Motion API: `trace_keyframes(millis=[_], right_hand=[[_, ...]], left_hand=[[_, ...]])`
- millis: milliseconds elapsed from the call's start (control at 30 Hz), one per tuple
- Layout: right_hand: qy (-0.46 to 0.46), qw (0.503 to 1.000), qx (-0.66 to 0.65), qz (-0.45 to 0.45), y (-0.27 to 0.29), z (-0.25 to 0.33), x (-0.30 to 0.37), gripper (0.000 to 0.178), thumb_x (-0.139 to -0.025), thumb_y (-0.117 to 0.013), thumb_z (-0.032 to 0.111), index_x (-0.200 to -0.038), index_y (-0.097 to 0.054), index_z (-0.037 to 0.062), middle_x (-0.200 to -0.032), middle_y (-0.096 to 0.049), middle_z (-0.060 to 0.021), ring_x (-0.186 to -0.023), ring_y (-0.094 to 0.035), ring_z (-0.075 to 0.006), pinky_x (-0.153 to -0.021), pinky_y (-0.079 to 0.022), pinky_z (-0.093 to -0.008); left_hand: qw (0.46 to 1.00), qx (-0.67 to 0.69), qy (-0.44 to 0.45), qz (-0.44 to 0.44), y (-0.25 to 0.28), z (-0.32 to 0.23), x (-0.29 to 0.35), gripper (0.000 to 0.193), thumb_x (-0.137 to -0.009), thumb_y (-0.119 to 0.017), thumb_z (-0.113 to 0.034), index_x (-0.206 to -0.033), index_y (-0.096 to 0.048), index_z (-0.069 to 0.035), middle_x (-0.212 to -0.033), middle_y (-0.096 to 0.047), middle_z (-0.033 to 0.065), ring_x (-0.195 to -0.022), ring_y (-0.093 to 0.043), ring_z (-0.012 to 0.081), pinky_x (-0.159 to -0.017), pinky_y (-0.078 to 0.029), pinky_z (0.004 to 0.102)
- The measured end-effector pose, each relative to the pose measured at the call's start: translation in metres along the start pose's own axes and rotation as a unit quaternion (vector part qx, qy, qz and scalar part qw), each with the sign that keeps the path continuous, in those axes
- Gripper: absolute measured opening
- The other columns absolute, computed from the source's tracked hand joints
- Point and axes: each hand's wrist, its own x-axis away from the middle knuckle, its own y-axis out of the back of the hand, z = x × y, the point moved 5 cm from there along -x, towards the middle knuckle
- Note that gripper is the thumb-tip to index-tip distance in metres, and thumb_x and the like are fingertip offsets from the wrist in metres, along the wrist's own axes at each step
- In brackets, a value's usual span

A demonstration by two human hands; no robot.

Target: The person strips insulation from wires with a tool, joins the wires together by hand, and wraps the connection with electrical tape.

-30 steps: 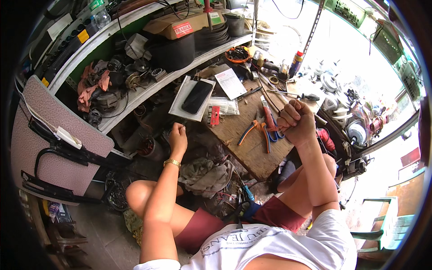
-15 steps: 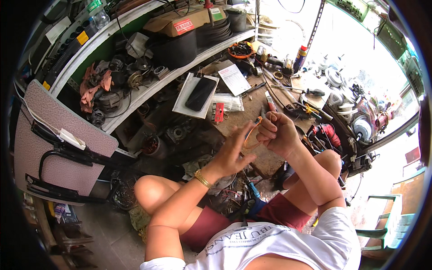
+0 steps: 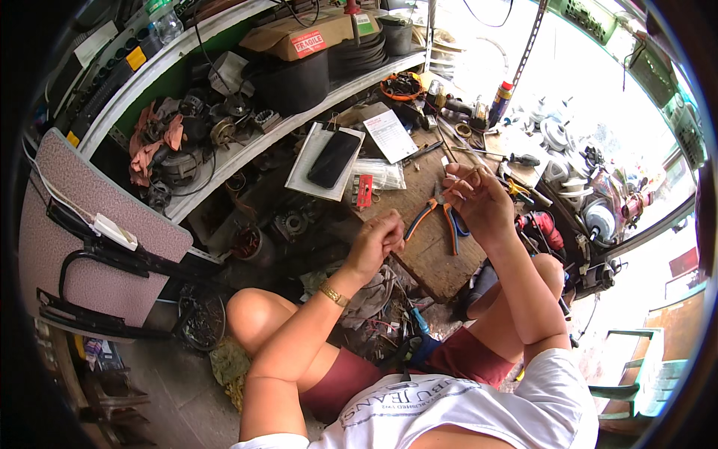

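1. Judging by pose, mid-way through fine fingertip work over the wooden bench top (image 3: 441, 273); too small to name the piece, if any.
2. See left hand (image 3: 380, 243) over the bench's left edge, fingers curled in toward the thumb; cannot tell whether pinching anything.
3. See right hand (image 3: 482, 206) raised above the bench, fingers bent and partly apart; maybe gripping something thin at the tips, cannot confirm.
4. Find pliers (image 3: 419, 219), orange-and-blue handles, lying on the bench between and beyond both hands; head partly covered by right-hand fingers, apparently not gripped.
5. Would probably call next for steady fingertips, lining up both hands, keeping clear of the pliers.
6. Versus half a second ago: now farther apart at the hands, curled rather than spread at the left; showing more of the pliers, no longer showing an orange loop in between.
7. Spot no clear shift in phone (image 3: 334, 159) or red card (image 3: 363, 190).
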Motion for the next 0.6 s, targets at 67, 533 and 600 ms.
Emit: trace_keyframes(millis=[67, 533, 600], right_hand=[[0.016, 0.999, 0.033, -0.019, 0.001, -0.001, -0.001, 0.024, -0.093, -0.042, 0.023, -0.078, -0.052, 0.0074, -0.096, -0.062, -0.0123, -0.081, -0.059, -0.0203, -0.077, -0.046, -0.0334], [0.225, 0.678, 0.664, 0.221, -0.057, -0.077, 0.041, 0.005, -0.078, -0.056, 0.007, -0.081, -0.054, 0.0032, -0.071, -0.056, -0.0118, -0.066, -0.058, -0.0298, -0.055, -0.045, -0.0386], [0.24, 0.669, 0.663, 0.234, -0.066, -0.072, 0.042, 0.005, -0.078, -0.057, 0.007, -0.081, -0.055, 0.0043, -0.071, -0.057, -0.0115, -0.066, -0.059, -0.0316, -0.056, -0.046, -0.0402]], left_hand=[[0.991, 0.129, -0.007, -0.024, 0.002, -0.007, 0.0, 0.021, -0.095, -0.046, -0.021, -0.077, -0.048, -0.01, -0.062, -0.041, -0.0023, -0.06, -0.045, 0.0121, -0.072, -0.042, 0.0295], [0.92, -0.109, -0.27, -0.261, 0.03, -0.079, 0.015, 0.027, -0.093, -0.053, -0.013, -0.116, -0.055, 0.0, -0.1, -0.065, 0.0116, -0.095, -0.063, 0.0183, -0.09, -0.049, 0.0302], [0.908, -0.156, -0.285, -0.265, 0.028, -0.073, 0.012, 0.026, -0.093, -0.053, -0.012, -0.116, -0.056, 0.0, -0.097, -0.065, 0.0109, -0.094, -0.062, 0.0175, -0.09, -0.048, 0.0303]])
